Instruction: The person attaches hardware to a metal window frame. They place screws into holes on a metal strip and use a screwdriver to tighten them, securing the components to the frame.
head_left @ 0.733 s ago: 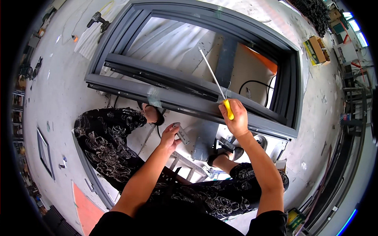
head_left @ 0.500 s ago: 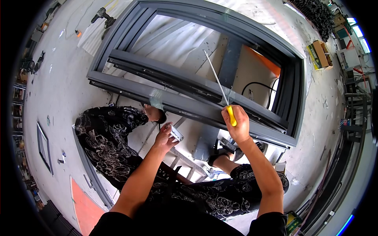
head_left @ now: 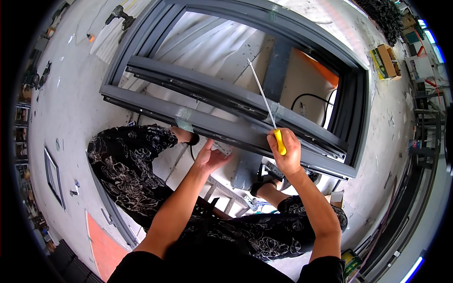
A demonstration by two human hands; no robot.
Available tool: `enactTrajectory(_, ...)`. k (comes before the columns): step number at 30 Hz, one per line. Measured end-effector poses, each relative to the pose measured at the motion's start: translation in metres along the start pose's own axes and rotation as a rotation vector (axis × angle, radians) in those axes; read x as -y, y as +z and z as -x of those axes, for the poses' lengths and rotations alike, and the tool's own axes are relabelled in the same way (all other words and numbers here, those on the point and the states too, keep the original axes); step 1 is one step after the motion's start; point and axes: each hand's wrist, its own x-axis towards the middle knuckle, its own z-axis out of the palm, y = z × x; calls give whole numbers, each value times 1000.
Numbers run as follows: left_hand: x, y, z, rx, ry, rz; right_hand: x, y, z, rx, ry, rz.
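Two hands at the near rail of the dark-grey window frame. L hand pinches a metal plate b/w thumb & fingers, just by the frame's near edge; can't tell if plate touches it. R hand, further right along the same rail, is wrapped round the yellow handle of a long screwdriver; its tip points out over the frame's opening, on no screw.

Step in hand looks like positioning the plate at the frame, driver at the ready. Next move prob. calls for plate flat & square vs. the rail, tip turned back toward it.

Frame: matte, prob. alum., rect., w/ grooved profiles; translucent, crinkled tape on its near rail. Plate: pale, narrow, w/ small dark spots, poss. holes. Driver: thin bright shank, smooth handle, prob. plastic. Left of frame's far end: cordless drill; right of frame: cardboard box.
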Motion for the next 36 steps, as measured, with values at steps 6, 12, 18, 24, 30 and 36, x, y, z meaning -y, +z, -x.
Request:
enactTrajectory(6, 14, 35, 3, 130, -23, 190, -1, 3, 0, -6, 20, -8)
enactTrajectory(12, 15, 38, 3, 245, 9, 200, -2, 4, 1, -15, 78, -12)
enactTrajectory(18, 14, 36, 17, 207, -3, 211, 2, 4, 4, -20, 85, -19)
enactTrajectory(24, 12, 28, 16, 220, 38, 124, 6, 4, 5, -30, 33, -7)
enactTrajectory(30, 11, 28, 12, 272, -14, 111, 5, 4, 6, -31, 19, 20)
enactTrajectory(36, 18, 32, 14, 464, -86, 194, 4, 5, 7, -28, 23, 2)
